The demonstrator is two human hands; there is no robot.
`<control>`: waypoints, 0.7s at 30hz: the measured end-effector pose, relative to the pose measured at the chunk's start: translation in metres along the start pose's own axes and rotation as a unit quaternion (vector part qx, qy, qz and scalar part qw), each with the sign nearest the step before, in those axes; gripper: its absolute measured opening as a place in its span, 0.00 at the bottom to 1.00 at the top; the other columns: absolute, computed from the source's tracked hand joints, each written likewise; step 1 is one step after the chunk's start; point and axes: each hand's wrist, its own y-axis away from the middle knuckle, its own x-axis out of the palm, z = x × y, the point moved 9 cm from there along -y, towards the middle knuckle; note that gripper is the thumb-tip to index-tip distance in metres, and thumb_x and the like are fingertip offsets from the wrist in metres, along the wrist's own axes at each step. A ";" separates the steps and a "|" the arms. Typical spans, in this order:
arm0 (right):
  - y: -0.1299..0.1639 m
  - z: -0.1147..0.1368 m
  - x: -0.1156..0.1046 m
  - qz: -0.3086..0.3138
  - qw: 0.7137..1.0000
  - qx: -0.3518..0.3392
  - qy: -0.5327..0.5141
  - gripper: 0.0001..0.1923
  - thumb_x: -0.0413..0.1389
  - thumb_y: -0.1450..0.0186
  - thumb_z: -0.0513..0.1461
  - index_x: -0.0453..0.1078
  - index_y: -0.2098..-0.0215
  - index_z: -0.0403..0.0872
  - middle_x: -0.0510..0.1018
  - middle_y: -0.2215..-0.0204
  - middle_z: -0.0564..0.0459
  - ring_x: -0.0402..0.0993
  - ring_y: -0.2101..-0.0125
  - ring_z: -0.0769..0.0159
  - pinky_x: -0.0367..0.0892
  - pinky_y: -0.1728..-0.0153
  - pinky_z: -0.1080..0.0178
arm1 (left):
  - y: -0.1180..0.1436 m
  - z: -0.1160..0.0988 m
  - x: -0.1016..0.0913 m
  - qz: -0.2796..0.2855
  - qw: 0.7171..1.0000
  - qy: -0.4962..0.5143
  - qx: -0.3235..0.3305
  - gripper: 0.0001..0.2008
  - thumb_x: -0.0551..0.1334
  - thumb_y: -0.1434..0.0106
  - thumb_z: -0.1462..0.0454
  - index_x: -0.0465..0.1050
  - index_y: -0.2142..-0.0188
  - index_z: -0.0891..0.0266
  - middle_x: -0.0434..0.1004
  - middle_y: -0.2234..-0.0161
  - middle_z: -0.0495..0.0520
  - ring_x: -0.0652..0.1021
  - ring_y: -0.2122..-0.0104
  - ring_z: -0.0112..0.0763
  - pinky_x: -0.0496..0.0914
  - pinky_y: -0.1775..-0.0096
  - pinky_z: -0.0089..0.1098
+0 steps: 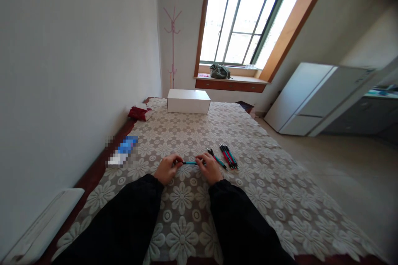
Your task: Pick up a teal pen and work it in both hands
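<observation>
A teal pen [190, 163] with dark ends lies crosswise between my two hands, just above or on the flowered tablecloth [182, 232]; I cannot tell which. My left hand [168, 168] pinches its left end. The fingers of my right hand [209, 167] are closed on its other end, which they mostly hide. Just right of my right hand lie a few loose pens [219, 160], teal and red with black parts. Beside them sits a bundle of several more pens [229, 156], side by side, metal tips pointing away from me.
A white box [188, 102] stands at the table's far end. Along the left edge are a red packet [139, 113], a blurred blue-and-white item [123, 149] and a long white object [46, 223]. The wall runs close on the left; a white fridge [306, 99] stands beyond the right side.
</observation>
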 end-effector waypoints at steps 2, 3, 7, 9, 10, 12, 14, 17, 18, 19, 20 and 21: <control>0.002 -0.005 -0.019 -0.045 0.996 0.018 0.073 0.08 0.53 0.29 0.39 0.75 0.58 0.48 0.78 0.59 0.49 0.72 0.55 0.58 0.64 0.51 0.59 | 0.000 0.004 -0.002 -0.011 1.000 0.005 -0.006 0.06 0.61 0.36 0.64 0.78 0.61 0.59 0.80 0.65 0.52 0.77 0.66 0.35 0.69 0.62 0.33; 0.004 -0.009 -0.029 -0.063 0.990 0.036 0.122 0.07 0.54 0.30 0.38 0.74 0.57 0.48 0.77 0.58 0.48 0.71 0.54 0.56 0.62 0.50 0.57 | 0.001 0.005 -0.002 -0.017 1.000 0.008 -0.007 0.06 0.61 0.37 0.64 0.77 0.62 0.59 0.80 0.65 0.52 0.77 0.66 0.35 0.69 0.62 0.33; 0.010 -0.025 -0.051 -0.059 0.958 0.098 0.264 0.06 0.59 0.32 0.39 0.74 0.57 0.48 0.77 0.56 0.46 0.68 0.51 0.50 0.59 0.50 0.52 | 0.002 0.005 -0.006 -0.040 0.999 0.027 -0.008 0.07 0.61 0.36 0.63 0.77 0.62 0.58 0.80 0.65 0.52 0.77 0.66 0.36 0.69 0.62 0.33; 0.010 -0.027 -0.048 -0.024 0.956 0.090 0.277 0.04 0.59 0.32 0.39 0.75 0.60 0.49 0.76 0.57 0.46 0.68 0.51 0.50 0.59 0.51 0.52 | 0.002 0.004 -0.009 -0.056 0.998 0.030 -0.008 0.07 0.61 0.36 0.61 0.78 0.62 0.58 0.80 0.65 0.52 0.77 0.66 0.37 0.70 0.63 0.34; 0.010 -0.027 -0.044 -0.009 0.958 0.081 0.277 0.03 0.59 0.32 0.39 0.75 0.61 0.50 0.76 0.57 0.47 0.68 0.51 0.51 0.58 0.50 0.53 | 0.003 0.004 -0.010 -0.063 0.998 0.029 -0.008 0.07 0.61 0.36 0.61 0.78 0.62 0.58 0.80 0.65 0.53 0.77 0.66 0.37 0.70 0.63 0.35; 0.008 -0.025 -0.040 0.001 0.959 0.068 0.276 0.02 0.59 0.32 0.39 0.75 0.61 0.50 0.76 0.55 0.48 0.67 0.51 0.53 0.58 0.50 0.53 | 0.003 0.003 -0.012 -0.068 0.997 0.027 -0.005 0.08 0.61 0.36 0.60 0.78 0.62 0.58 0.80 0.66 0.53 0.77 0.66 0.37 0.70 0.63 0.35; 0.007 -0.024 -0.041 -0.008 0.955 0.074 0.288 0.03 0.59 0.32 0.40 0.75 0.61 0.49 0.75 0.53 0.46 0.67 0.50 0.52 0.58 0.51 0.54 | 0.003 0.003 -0.012 -0.068 0.997 0.027 -0.003 0.07 0.61 0.37 0.60 0.78 0.62 0.58 0.80 0.66 0.53 0.77 0.66 0.37 0.70 0.63 0.35; 0.004 -0.027 -0.043 -0.009 0.939 0.096 0.330 0.07 0.57 0.31 0.42 0.74 0.63 0.47 0.75 0.56 0.44 0.67 0.51 0.50 0.58 0.52 0.53 | 0.002 0.003 -0.010 -0.061 0.998 0.031 0.002 0.07 0.61 0.37 0.61 0.78 0.63 0.58 0.80 0.66 0.53 0.77 0.66 0.37 0.70 0.63 0.34; 0.003 -0.028 -0.044 -0.005 0.933 0.102 0.344 0.08 0.56 0.30 0.42 0.74 0.64 0.46 0.76 0.58 0.43 0.68 0.52 0.50 0.58 0.52 0.52 | 0.002 0.003 -0.010 -0.059 0.998 0.033 0.004 0.06 0.61 0.37 0.62 0.78 0.63 0.58 0.80 0.66 0.52 0.77 0.66 0.36 0.70 0.64 0.34; 0.002 -0.030 -0.045 0.000 0.928 0.107 0.356 0.09 0.56 0.30 0.42 0.74 0.64 0.46 0.76 0.59 0.43 0.69 0.53 0.49 0.58 0.52 0.52 | 0.002 0.004 -0.009 -0.056 0.998 0.034 0.005 0.06 0.62 0.37 0.62 0.78 0.63 0.58 0.80 0.66 0.52 0.77 0.67 0.36 0.70 0.64 0.34; 0.000 -0.032 -0.046 0.004 0.925 0.111 0.364 0.09 0.56 0.31 0.42 0.74 0.64 0.45 0.77 0.60 0.42 0.70 0.53 0.49 0.58 0.53 0.52 | 0.001 0.004 -0.009 -0.055 0.998 0.035 0.006 0.06 0.62 0.37 0.62 0.78 0.63 0.58 0.80 0.67 0.52 0.77 0.67 0.36 0.70 0.64 0.34; -0.001 -0.035 -0.047 0.008 0.922 0.117 0.369 0.09 0.57 0.31 0.43 0.74 0.64 0.45 0.77 0.60 0.42 0.71 0.54 0.49 0.58 0.53 0.51 | 0.001 0.004 -0.008 -0.053 0.998 0.036 0.006 0.06 0.62 0.36 0.61 0.78 0.63 0.58 0.80 0.67 0.52 0.77 0.67 0.36 0.69 0.64 0.34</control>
